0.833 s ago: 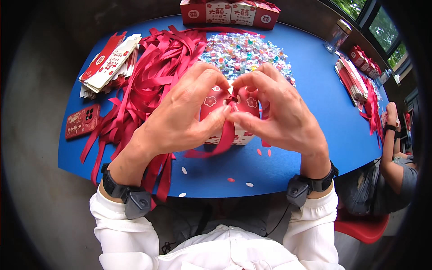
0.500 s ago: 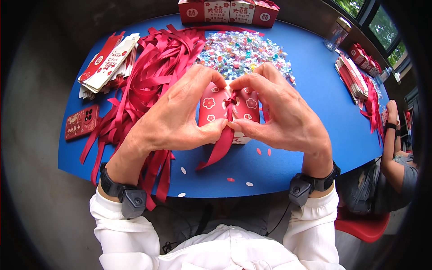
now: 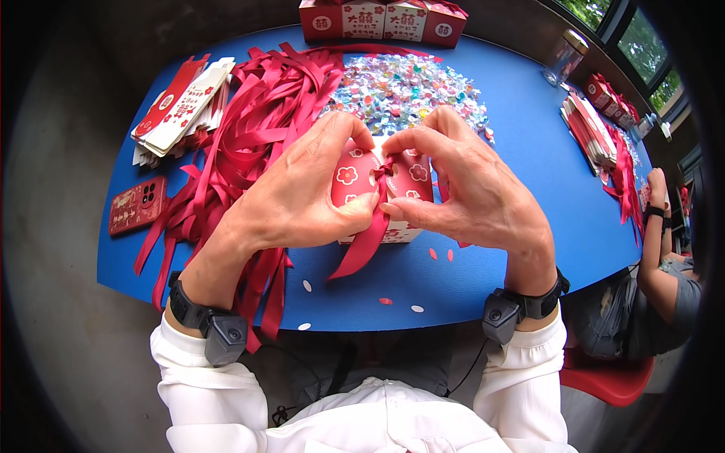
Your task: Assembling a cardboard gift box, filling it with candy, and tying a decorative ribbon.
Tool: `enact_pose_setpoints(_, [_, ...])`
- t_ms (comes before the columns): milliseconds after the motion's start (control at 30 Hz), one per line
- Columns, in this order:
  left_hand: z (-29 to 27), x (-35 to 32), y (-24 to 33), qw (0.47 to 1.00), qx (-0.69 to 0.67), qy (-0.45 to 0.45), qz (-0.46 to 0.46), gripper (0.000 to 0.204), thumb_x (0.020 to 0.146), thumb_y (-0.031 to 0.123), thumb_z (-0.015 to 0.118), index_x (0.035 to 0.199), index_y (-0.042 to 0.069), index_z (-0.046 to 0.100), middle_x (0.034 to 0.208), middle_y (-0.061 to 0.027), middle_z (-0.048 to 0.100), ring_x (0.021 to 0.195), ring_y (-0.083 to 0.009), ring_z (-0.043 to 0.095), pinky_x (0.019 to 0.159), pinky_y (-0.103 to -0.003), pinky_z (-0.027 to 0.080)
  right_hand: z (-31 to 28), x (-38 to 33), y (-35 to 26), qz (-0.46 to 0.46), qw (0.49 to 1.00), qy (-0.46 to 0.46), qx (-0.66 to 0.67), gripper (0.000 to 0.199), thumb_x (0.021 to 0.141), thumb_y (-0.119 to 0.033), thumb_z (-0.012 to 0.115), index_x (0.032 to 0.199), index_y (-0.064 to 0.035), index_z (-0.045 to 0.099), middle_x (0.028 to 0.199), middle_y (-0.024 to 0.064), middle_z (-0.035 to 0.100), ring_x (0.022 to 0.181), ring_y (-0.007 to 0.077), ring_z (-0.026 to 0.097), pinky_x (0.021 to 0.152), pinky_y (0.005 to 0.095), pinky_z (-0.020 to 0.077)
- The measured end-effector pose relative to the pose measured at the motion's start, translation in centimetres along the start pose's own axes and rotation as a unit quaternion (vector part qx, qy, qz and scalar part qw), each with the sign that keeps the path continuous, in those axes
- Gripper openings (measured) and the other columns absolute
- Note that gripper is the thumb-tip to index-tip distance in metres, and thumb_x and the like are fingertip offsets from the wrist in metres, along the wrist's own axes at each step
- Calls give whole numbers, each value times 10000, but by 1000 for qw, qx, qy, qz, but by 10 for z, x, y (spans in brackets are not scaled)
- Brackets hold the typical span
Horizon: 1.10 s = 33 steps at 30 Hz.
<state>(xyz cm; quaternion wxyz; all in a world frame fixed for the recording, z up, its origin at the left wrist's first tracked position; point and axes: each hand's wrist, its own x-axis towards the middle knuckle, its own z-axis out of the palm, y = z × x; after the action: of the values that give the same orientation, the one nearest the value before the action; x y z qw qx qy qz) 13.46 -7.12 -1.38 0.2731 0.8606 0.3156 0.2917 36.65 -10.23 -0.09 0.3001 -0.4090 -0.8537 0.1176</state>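
Note:
A small red and white gift box (image 3: 349, 175) with a flower pattern stands on the blue table in front of me. A dark red ribbon (image 3: 366, 245) is knotted at its top, and one tail hangs down the front toward the left. My left hand (image 3: 294, 189) curls round the box's left side, index finger at the back of the top, thumb by the knot. From the right, my right hand (image 3: 476, 181) grips the box likewise, its thumb tip against the ribbon below the knot. The remaining fingers of both hands are mostly hidden.
Left lie a heap of red ribbons (image 3: 260, 113), flat box blanks (image 3: 181, 106) and a red phone (image 3: 138, 205). Wrapped candies (image 3: 411, 87) are piled behind the box; finished boxes (image 3: 362, 20) stand at the far edge. A jar (image 3: 565, 58) and another person's arm (image 3: 658, 260) are right.
Both hands and the box have shifted very slightly left. My thumbs have moved up a little at the knot, and the ribbon tail hangs slightly higher.

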Motion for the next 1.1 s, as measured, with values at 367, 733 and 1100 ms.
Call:
enact_pose_setpoints(367, [-1, -2, 4, 999, 12, 27, 16, 404, 792, 132, 718, 1120, 24, 509, 1056, -143, 543, 946, -181, 588, 784, -327, 509, -3, 0, 2, -38, 999, 16, -13, 583, 734, -412, 871, 1171, -73, 689, 1144, 174, 548, 968, 346, 614, 830, 409, 534])
enact_pose_setpoints(733, [11, -10, 17, 986, 107, 105, 72, 330, 737, 147, 851, 807, 22, 553, 1167, -176, 531, 961, -250, 594, 732, -334, 515, -3, 1, 8, -42, 999, -17, 28, 563, 761, -397, 848, 1187, -87, 648, 1123, 126, 604, 974, 308, 635, 848, 392, 531])
enact_pose_setpoints(1100, [13, -12, 26, 995, 33, 82, 36, 174, 806, 31, 723, 821, 9, 551, 1190, -178, 548, 1114, -310, 588, 920, -387, 494, -3, 0, 8, -42, 999, -19, 26, 542, 760, -367, 850, 1187, -105, 642, 1136, 124, 598, 991, 311, 623, 864, 390, 526])
